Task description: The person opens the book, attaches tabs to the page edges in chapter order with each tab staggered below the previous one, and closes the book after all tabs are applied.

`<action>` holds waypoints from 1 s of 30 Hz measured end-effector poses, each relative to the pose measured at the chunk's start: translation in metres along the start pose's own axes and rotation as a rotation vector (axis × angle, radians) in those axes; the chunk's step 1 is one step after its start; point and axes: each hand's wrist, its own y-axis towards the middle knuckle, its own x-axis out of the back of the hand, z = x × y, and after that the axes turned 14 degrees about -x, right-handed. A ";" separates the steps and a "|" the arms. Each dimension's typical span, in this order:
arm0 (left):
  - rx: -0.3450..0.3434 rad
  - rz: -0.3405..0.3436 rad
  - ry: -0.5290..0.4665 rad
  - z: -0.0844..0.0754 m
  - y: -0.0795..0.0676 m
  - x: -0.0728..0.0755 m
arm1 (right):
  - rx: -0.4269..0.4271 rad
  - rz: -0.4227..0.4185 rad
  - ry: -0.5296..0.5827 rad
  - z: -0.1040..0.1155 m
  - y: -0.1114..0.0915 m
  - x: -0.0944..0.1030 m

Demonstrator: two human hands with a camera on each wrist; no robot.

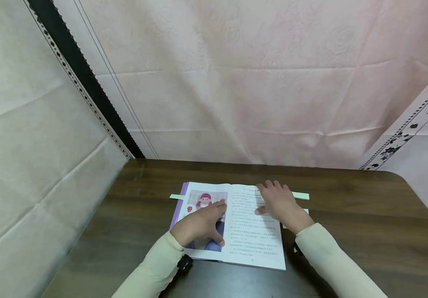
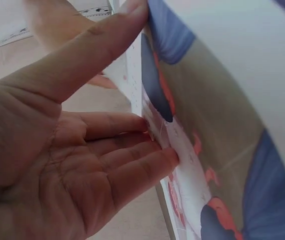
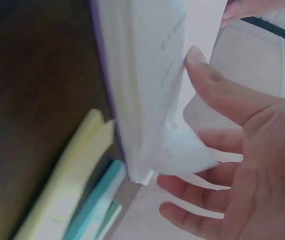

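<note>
An open book with a purple cover edge lies on the wooden table, an illustration on its left page and printed lines on its right. My left hand rests on the illustrated page, thumb spread from the fingers; in the left wrist view its fingertips touch the picture. Over the upper right corner of the text page is my right hand, fingers extended past the top edge. In the right wrist view, its thumb touches the page, and a lifted page corner curves in front of the fingers.
Pale green strips stick out from the book's left side and right side. Beside the book, a yellow strip-like item and a teal-edged one lie near the right hand. Light patterned cloth hangs behind the table.
</note>
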 end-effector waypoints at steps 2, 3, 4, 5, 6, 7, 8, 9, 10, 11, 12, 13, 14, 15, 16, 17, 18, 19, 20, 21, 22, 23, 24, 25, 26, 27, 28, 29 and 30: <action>0.015 -0.006 -0.013 0.000 0.001 -0.001 | -0.020 -0.019 0.096 -0.005 -0.001 -0.001; 0.024 -0.011 -0.014 -0.001 0.001 -0.001 | -0.038 -0.021 0.171 -0.007 -0.002 -0.001; 0.035 -0.016 -0.018 -0.001 0.002 -0.001 | -0.060 -0.018 0.255 -0.009 -0.002 -0.001; 0.043 -0.023 -0.023 -0.001 0.002 -0.002 | -0.078 -0.018 0.347 -0.011 -0.003 -0.001; 0.052 -0.026 -0.025 -0.001 0.002 -0.002 | -0.098 -0.015 0.447 -0.014 -0.004 -0.001; 0.058 -0.031 -0.030 -0.002 0.002 -0.002 | -0.115 -0.011 0.545 -0.016 -0.006 -0.001; 0.060 -0.035 -0.034 -0.002 0.003 -0.002 | -0.134 -0.005 0.646 -0.018 -0.007 -0.001; 0.062 -0.039 -0.038 -0.003 0.003 -0.002 | -0.149 0.002 0.730 -0.020 -0.010 -0.002; 0.062 -0.041 -0.043 -0.003 0.003 -0.002 | -0.160 0.016 0.813 -0.021 -0.012 -0.002; 0.060 -0.042 -0.044 -0.004 0.003 -0.002 | -0.166 0.040 0.898 -0.022 -0.015 -0.004; 0.062 -0.040 -0.045 -0.004 0.002 -0.001 | -0.181 0.072 0.975 -0.022 -0.019 -0.006; 0.062 -0.038 -0.048 -0.005 0.002 -0.001 | -0.194 0.113 1.050 -0.021 -0.022 -0.007; 0.060 -0.036 -0.051 -0.005 0.001 -0.001 | -0.205 0.160 1.123 -0.019 -0.026 -0.009; 0.059 -0.036 -0.057 -0.005 0.000 -0.001 | -0.219 0.205 1.181 -0.017 -0.030 -0.011; 0.056 -0.037 -0.062 -0.005 -0.001 -0.002 | -0.230 0.247 1.229 -0.015 -0.034 -0.013; 0.053 -0.039 -0.068 -0.005 -0.001 -0.002 | -0.240 0.284 1.261 -0.013 -0.038 -0.014; 0.048 -0.041 -0.073 -0.005 -0.002 -0.002 | -0.248 0.311 1.280 -0.010 -0.042 -0.016; 0.043 -0.044 -0.079 -0.005 -0.003 -0.002 | -0.253 0.332 1.298 -0.008 -0.046 -0.017; 0.038 -0.046 -0.085 -0.005 -0.003 -0.002 | -0.259 0.339 1.308 -0.007 -0.049 -0.018; 0.033 -0.048 -0.089 -0.005 -0.003 -0.001 | -0.264 0.339 1.318 -0.005 -0.052 -0.018; 0.029 -0.048 -0.090 -0.005 -0.004 -0.001 | -0.264 0.347 1.345 -0.004 -0.055 -0.019; 0.027 -0.046 -0.092 -0.005 -0.004 -0.001 | -0.269 0.354 1.375 -0.003 -0.057 -0.019; 0.025 -0.043 -0.095 -0.005 -0.004 0.000 | -0.273 0.360 1.402 -0.002 -0.060 -0.019; 0.023 -0.038 -0.096 -0.005 -0.004 0.000 | -0.281 0.361 1.434 -0.002 -0.062 -0.020; 0.021 -0.032 -0.097 -0.005 -0.005 0.000 | -0.290 0.361 1.467 -0.002 -0.064 -0.020; 0.018 -0.025 -0.094 -0.005 -0.005 0.000 | -0.291 0.367 1.510 -0.002 -0.066 -0.020; 0.016 -0.020 -0.091 -0.004 -0.004 -0.001 | -0.291 0.370 1.550 -0.002 -0.069 -0.021; 0.016 -0.015 -0.090 -0.004 -0.004 -0.001 | -0.295 0.372 1.584 -0.001 -0.070 -0.021; 0.011 -0.011 -0.086 -0.003 -0.004 -0.001 | -0.291 0.381 1.617 -0.001 -0.073 -0.021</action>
